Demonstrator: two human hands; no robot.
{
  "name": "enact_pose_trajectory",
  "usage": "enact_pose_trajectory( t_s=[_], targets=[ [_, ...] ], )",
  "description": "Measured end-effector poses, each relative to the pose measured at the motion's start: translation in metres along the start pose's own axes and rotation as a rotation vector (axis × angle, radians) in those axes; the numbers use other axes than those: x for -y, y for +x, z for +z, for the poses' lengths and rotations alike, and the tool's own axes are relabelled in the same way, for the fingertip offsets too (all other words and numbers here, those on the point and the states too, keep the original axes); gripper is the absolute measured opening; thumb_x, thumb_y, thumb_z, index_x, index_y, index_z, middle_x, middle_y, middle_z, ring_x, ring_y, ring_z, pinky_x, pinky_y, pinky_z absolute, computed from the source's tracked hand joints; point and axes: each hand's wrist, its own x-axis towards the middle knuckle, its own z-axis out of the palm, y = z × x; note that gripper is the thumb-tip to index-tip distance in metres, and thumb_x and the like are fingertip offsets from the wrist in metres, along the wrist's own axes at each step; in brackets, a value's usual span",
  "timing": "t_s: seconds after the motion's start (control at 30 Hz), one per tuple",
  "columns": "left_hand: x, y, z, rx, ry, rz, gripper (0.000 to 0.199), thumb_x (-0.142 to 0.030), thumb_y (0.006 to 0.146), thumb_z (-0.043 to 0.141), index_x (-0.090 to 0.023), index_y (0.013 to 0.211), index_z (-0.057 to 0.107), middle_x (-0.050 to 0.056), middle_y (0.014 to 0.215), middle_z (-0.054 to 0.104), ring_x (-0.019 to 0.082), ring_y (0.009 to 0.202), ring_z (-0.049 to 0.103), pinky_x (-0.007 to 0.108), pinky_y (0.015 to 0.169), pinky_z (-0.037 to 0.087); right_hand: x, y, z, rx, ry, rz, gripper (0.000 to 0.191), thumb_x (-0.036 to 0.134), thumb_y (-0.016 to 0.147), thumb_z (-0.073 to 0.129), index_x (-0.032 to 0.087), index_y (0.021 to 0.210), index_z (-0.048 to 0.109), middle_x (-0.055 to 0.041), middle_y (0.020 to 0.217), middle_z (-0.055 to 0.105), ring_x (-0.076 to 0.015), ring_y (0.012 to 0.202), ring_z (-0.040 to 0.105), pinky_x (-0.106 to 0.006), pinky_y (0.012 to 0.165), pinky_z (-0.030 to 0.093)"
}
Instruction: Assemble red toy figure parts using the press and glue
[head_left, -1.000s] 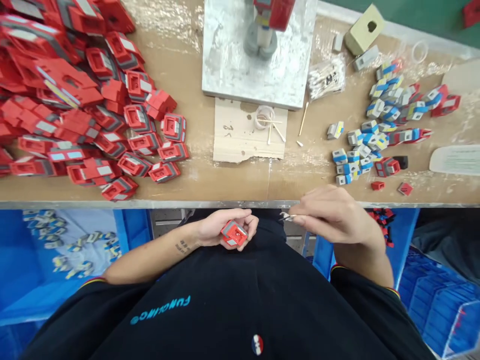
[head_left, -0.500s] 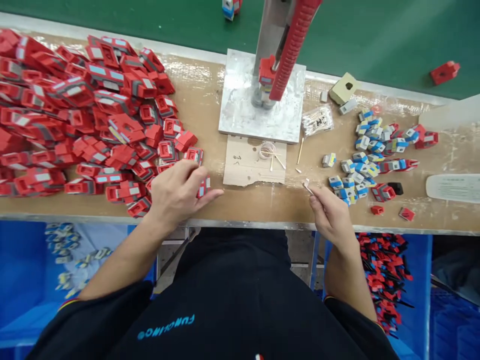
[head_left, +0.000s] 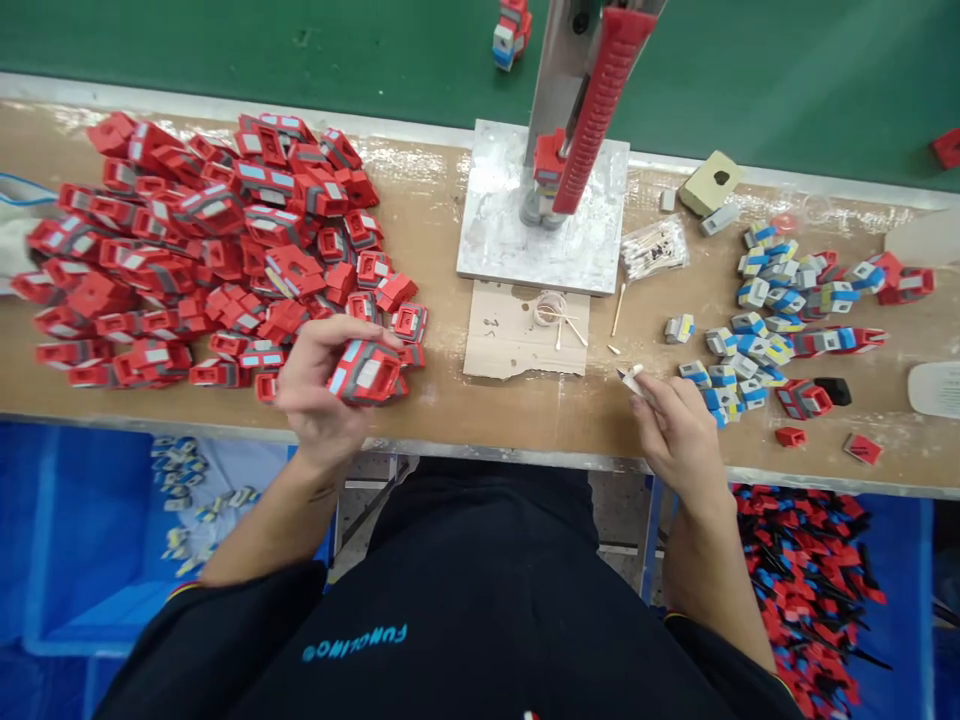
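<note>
Your left hand (head_left: 319,385) at the counter (head_left: 487,410) edge, fingers (head_left: 341,335) curled around a red housing (head_left: 367,372) beside the red pile (head_left: 210,250), your right hand (head_left: 679,430) pinching small metal tweezers (head_left: 628,377) at the fingertips

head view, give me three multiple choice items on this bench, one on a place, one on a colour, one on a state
1. Where does the big pile of red parts lie?
A. on the person's left
B. on the person's right
C. on the press plate

2. What colour is the part in the left hand?
A. all blue
B. red with grey
C. yellow

3. How is the right hand?
A. flat and open on the bench
B. pinched on a small tool
C. gripping the press handle

Key: 1 A, the pile sits left of the press plate. 2 B, red body with grey panels. 3 B, fingertips close on the tool's end.
</note>
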Motion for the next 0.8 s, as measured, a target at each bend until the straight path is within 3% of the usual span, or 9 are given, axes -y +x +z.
enact_pose_trajectory(
  t_s=[0.1,0.17,0.27,0.37,0.43,0.5,0.67,0.73,0.8],
  targets=[
    [-0.013,-0.001,0.013,-0.022,-0.33,-0.385,0.084,-0.101,0.089,0.036,-0.024,0.082,0.069,0.002,0.065,0.068,0.015,0.052,0.056,0.028,0.047,0.043,-0.006,-0.003,0.007,-0.007,-0.083,0.025,0.028,0.028,0.107,0.055,0.025,0.129,0.072,-0.0092,0.099,0.073,-0.027,0.087,0.062,-0.041,0.084,0.051],
    [-0.021,-0.001,0.019,0.018,-0.381,-0.548,0.083,-0.102,0.086,0.041,-0.023,0.081,0.067,0.002,0.065,0.066,0.014,0.05,0.055,0.027,0.046,0.044,-0.009,-0.005,0.01,-0.013,-0.126,0.067,0.029,0.029,0.106,0.055,0.025,0.128,0.073,-0.0113,0.102,0.073,-0.0289,0.09,0.062,-0.044,0.087,0.051],
    [-0.029,-0.002,0.027,0.063,-0.335,-0.637,0.083,-0.104,0.082,0.043,-0.023,0.08,0.063,0.002,0.065,0.066,0.015,0.049,0.055,0.028,0.047,0.047,-0.013,-0.008,0.013,-0.022,-0.158,0.112,0.031,0.03,0.105,0.056,0.025,0.129,0.075,-0.0138,0.105,0.072,-0.0312,0.093,0.062,-0.049,0.09,0.052],
    [-0.032,-0.005,0.036,0.071,-0.291,-0.637,0.086,-0.106,0.082,0.038,-0.023,0.081,0.063,0.003,0.066,0.067,0.015,0.049,0.055,0.029,0.048,0.048,-0.015,-0.01,0.013,-0.015,-0.183,0.112,0.032,0.03,0.104,0.057,0.025,0.129,0.076,-0.0145,0.105,0.072,-0.032,0.094,0.062,-0.05,0.09,0.051],
    [-0.031,-0.008,0.038,0.08,-0.247,-0.576,0.086,-0.104,0.086,0.033,-0.024,0.083,0.064,0.004,0.068,0.068,0.017,0.053,0.059,0.031,0.052,0.051,-0.015,-0.01,0.013,-0.023,-0.193,0.106,0.031,0.03,0.105,0.057,0.024,0.128,0.076,-0.0146,0.105,0.073,-0.032,0.095,0.062,-0.049,0.088,0.05],
    [-0.029,-0.01,0.036,0.113,-0.148,-0.417,0.084,-0.1,0.091,0.031,-0.024,0.086,0.068,0.006,0.072,0.07,0.02,0.061,0.065,0.034,0.058,0.054,-0.015,-0.01,0.013,-0.034,-0.202,0.094,0.031,0.03,0.105,0.057,0.024,0.128,0.076,-0.0144,0.105,0.073,-0.0319,0.094,0.062,-0.048,0.087,0.049],
    [-0.019,-0.003,0.017,0.265,0.201,0.21,0.073,-0.082,0.105,0.034,-0.021,0.102,0.075,0.008,0.083,0.073,0.023,0.073,0.067,0.037,0.069,0.053,-0.016,-0.008,0.014,-0.05,-0.223,0.064,0.028,0.03,0.106,0.057,0.024,0.124,0.077,-0.0126,0.102,0.073,-0.0298,0.09,0.061,-0.045,0.085,0.049],
    [-0.011,0.001,0.013,0.35,0.396,0.306,0.07,-0.083,0.102,0.043,-0.021,0.101,0.075,0.009,0.085,0.072,0.024,0.075,0.066,0.038,0.07,0.05,-0.016,-0.007,0.014,-0.053,-0.229,0.064,0.027,0.031,0.106,0.056,0.024,0.123,0.077,-0.0123,0.101,0.073,-0.0294,0.09,0.061,-0.045,0.085,0.049],
    [-0.002,0.005,0.011,0.539,0.581,0.338,0.066,-0.083,0.1,0.05,-0.022,0.09,0.073,0.008,0.08,0.069,0.024,0.072,0.062,0.038,0.068,0.045,-0.015,-0.006,0.014,-0.051,-0.228,0.067,0.027,0.03,0.106,0.056,0.024,0.122,0.077,-0.0124,0.101,0.073,-0.0295,0.09,0.061,-0.046,0.085,0.049]
  ],
)
